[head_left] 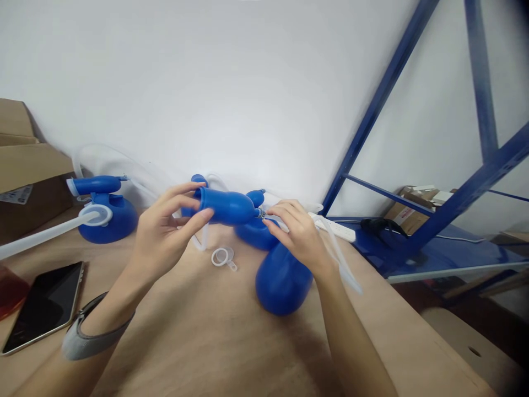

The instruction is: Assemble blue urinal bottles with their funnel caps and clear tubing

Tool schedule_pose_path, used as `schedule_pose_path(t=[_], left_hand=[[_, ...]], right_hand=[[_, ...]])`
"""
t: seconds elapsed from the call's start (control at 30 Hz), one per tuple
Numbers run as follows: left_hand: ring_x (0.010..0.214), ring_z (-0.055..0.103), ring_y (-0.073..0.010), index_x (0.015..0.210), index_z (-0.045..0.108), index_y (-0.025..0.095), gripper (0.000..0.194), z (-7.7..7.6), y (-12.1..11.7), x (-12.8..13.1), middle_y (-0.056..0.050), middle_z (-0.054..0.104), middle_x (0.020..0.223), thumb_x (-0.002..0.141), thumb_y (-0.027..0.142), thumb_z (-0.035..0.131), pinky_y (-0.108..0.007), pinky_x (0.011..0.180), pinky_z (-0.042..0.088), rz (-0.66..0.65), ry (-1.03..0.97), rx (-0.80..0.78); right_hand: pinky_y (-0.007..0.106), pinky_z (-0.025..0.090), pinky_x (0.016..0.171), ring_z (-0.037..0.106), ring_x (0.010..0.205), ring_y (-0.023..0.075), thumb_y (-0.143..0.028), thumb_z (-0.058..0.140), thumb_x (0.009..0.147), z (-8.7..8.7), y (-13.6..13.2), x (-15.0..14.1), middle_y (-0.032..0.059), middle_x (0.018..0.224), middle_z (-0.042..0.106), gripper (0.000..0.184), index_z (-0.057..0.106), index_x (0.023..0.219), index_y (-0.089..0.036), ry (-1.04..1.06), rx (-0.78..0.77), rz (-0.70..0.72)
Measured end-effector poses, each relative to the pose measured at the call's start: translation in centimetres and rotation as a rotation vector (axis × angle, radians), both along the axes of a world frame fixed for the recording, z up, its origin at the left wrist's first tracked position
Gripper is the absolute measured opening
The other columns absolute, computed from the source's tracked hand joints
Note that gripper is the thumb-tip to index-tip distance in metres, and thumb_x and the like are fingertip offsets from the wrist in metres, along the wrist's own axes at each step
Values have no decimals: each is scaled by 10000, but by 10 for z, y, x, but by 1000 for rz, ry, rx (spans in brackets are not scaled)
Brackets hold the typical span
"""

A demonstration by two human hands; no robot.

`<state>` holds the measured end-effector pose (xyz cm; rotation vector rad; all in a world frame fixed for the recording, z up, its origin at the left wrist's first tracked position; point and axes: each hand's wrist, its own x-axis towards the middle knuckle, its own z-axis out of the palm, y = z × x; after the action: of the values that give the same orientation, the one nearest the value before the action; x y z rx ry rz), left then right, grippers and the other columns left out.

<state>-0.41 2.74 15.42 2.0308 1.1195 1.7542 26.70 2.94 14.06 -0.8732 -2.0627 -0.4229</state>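
A blue bottle-shaped plastic piece (229,207) lies sideways in the air above the table. My left hand (171,223) grips its wide, open-mouthed end between thumb and fingers. At the narrow end, my right hand (295,229) pinches a small metal clamp (261,214) where a pale tube seems to join. Below my right hand rests a rounded blue vessel (283,281), partly covered by it. Behind the held piece are more blue parts (256,234), mostly hidden. A clear ring-shaped cap with a tab (223,256) lies on the table between my hands.
Left stands a blue vessel (107,220) with a white hose (45,237), near a cardboard box (33,171). A phone (45,303) lies at front left beside a reddish object (10,292). Right are a white power strip (336,227) and a blue metal shelf (384,94).
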Motion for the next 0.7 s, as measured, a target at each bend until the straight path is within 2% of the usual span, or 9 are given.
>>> schedule_pose_path(t=[0.17, 0.33, 0.53, 0.7], left_hand=[[1264, 670, -312, 807, 684, 221, 245, 1, 0, 1, -54, 724, 1327, 878, 451, 732, -419, 957, 636, -19, -19, -13], [1275, 665, -334, 791, 703, 228, 263, 1, -3, 2, -58, 744, 1290, 861, 475, 763, -414, 922, 648, -6, -74, -67], [1286, 663, -345, 808, 740, 240, 273, -2, -6, 6, -53, 755, 1270, 850, 505, 790, -393, 871, 663, 3, -152, -154], [1211, 704, -311, 818, 753, 225, 301, -2, -9, 6, -47, 751, 1282, 877, 520, 767, -457, 1027, 600, 55, -120, -118]], right_hand=[[449, 615, 885, 715, 995, 272, -170, 567, 1037, -3, 6, 4, 113, 986, 758, 131, 687, 1080, -198, -61, 142, -5], [471, 631, 918, 734, 1042, 281, -165, 579, 1026, -4, 9, 11, 110, 1023, 774, 175, 712, 1125, -220, -54, 151, -21], [549, 604, 1076, 765, 1058, 265, -187, 577, 1030, -1, 12, 12, 92, 1005, 802, 180, 730, 1116, -225, -102, 257, -94], [499, 643, 1046, 775, 1074, 264, -151, 586, 1026, 0, 8, 9, 106, 999, 813, 158, 727, 1089, -188, -137, 337, -93]])
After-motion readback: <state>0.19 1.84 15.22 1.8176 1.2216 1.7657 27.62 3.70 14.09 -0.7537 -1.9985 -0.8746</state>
